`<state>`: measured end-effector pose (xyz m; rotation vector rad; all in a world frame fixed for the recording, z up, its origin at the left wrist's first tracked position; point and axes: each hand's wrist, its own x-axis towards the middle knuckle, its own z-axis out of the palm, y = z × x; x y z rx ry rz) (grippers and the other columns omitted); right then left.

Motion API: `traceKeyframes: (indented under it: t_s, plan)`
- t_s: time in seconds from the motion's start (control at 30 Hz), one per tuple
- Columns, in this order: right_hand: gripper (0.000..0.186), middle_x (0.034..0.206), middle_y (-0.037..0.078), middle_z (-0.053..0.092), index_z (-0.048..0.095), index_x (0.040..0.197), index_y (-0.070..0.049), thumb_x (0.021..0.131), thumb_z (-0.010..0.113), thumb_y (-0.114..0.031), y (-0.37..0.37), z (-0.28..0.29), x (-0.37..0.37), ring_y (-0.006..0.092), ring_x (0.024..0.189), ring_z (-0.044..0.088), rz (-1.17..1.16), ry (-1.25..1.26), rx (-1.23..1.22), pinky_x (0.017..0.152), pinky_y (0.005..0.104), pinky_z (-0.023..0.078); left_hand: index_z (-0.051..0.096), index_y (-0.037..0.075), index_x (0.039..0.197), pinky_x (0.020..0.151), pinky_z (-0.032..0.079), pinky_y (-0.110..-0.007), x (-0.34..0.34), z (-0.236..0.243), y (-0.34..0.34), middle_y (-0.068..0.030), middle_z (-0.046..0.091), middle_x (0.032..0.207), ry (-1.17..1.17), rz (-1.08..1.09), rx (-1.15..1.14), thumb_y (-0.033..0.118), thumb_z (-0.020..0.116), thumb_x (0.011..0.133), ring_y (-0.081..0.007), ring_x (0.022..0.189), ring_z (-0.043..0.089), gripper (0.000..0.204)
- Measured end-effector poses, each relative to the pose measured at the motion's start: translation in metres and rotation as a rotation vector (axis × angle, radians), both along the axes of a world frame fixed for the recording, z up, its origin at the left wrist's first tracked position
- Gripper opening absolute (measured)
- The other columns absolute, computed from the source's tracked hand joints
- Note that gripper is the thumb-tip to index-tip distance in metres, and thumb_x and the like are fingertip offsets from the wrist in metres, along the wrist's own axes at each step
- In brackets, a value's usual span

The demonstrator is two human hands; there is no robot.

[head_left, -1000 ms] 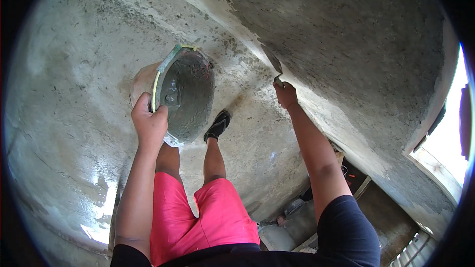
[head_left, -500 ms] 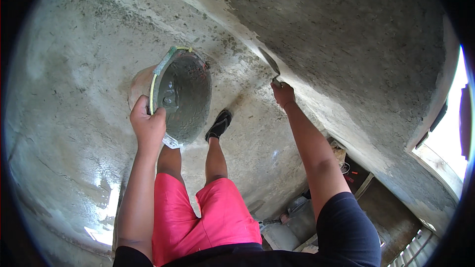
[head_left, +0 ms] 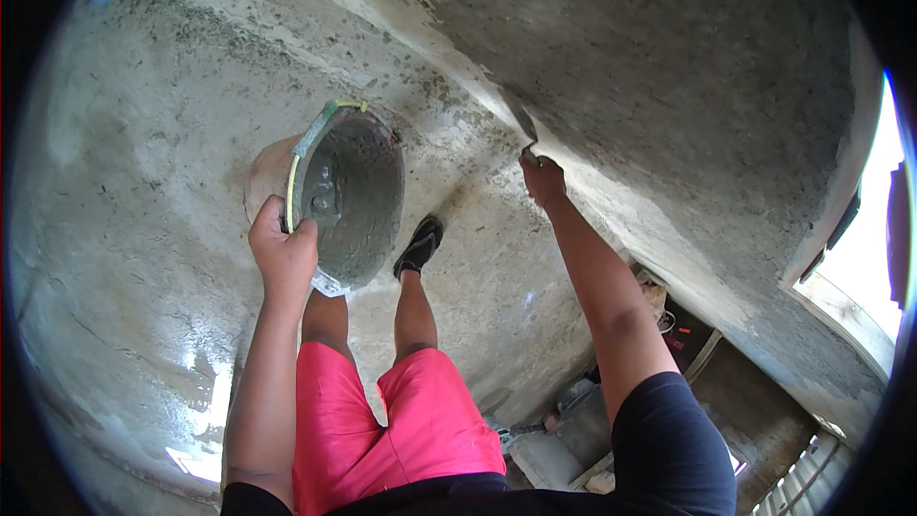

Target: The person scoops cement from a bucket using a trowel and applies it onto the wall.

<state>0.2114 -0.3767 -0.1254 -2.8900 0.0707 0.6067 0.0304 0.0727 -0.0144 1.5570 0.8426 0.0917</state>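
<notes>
My left hand (head_left: 284,247) is closed round the yellow handle (head_left: 291,182) of a round bucket (head_left: 266,180), at the near side of its rim. The bucket is tilted, its mouth facing up and to the right. Wet grey mortar (head_left: 330,213) lies inside, and mortar coats the inner wall. Out to the right, my right hand (head_left: 544,181) grips a trowel (head_left: 522,120) by its handle. The dark blade points away from me, next to the lower edge of the rough plastered wall. Whether the blade touches the wall, I cannot tell.
The wet plastered wall (head_left: 650,67) rises on the right, with a bright window opening (head_left: 864,239) beyond. Below me is a damp, stained concrete floor (head_left: 143,210). My sandalled foot (head_left: 420,247) stands near the bucket. Boards and assorted objects (head_left: 564,430) lie at the lower right.
The trowel blade has turned and now shows narrower, lying closer along the wall's foot. My right hand shifted slightly left. The bucket sank a little toward me, still held by my left hand.
</notes>
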Motion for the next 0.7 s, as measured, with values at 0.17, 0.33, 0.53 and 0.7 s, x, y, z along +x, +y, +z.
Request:
traceKeyframes:
  t_s: [0.17,0.33,0.53,0.7]
  plan:
    - [0.051,0.074,0.012,0.07,0.068,0.099,-0.003,0.088,0.063,-0.052,0.037,0.01,0.037,0.024,0.058,0.067,-0.047,0.16,-0.178,0.057,0.0383,0.053,0.046,0.003,0.072,0.057,0.035,-0.025,-0.003,0.004,0.006,0.0018,0.043,0.067,0.001,-0.004,-0.012,-0.008,0.054,0.072,-0.006,0.064,0.04,0.013]
    - [0.05,0.074,0.014,0.07,0.069,0.099,-0.002,0.089,0.062,-0.05,0.048,0.022,0.054,0.0252,0.058,0.068,-0.262,0.261,-0.102,0.055,0.0393,0.053,0.047,0.002,0.073,0.058,0.036,-0.025,-0.004,0.005,0.005,0.0012,0.044,0.067,-0.011,-0.013,-0.001,-0.007,0.054,0.072,-0.0062,0.065,0.041,0.012]
    - [0.052,0.078,0.014,0.071,0.067,0.097,0.001,0.089,0.062,-0.05,0.06,0.023,0.017,0.0258,0.059,0.069,-0.238,0.285,-0.124,0.062,0.038,0.056,0.049,0.001,0.075,0.059,0.037,-0.025,-0.001,0.002,0.008,0.0009,0.047,0.069,0.034,-0.004,0.005,-0.008,0.054,0.072,-0.0063,0.066,0.042,0.011]
    - [0.052,0.074,0.015,0.069,0.067,0.096,0.001,0.089,0.062,-0.05,0.044,0.025,0.066,0.0269,0.059,0.068,-0.165,0.206,-0.094,0.06,0.0393,0.055,0.049,0.002,0.074,0.059,0.037,-0.024,0.004,0.001,0.002,0.0019,0.046,0.069,0.001,-0.044,-0.016,-0.008,0.054,0.072,-0.0058,0.065,0.042,0.011]
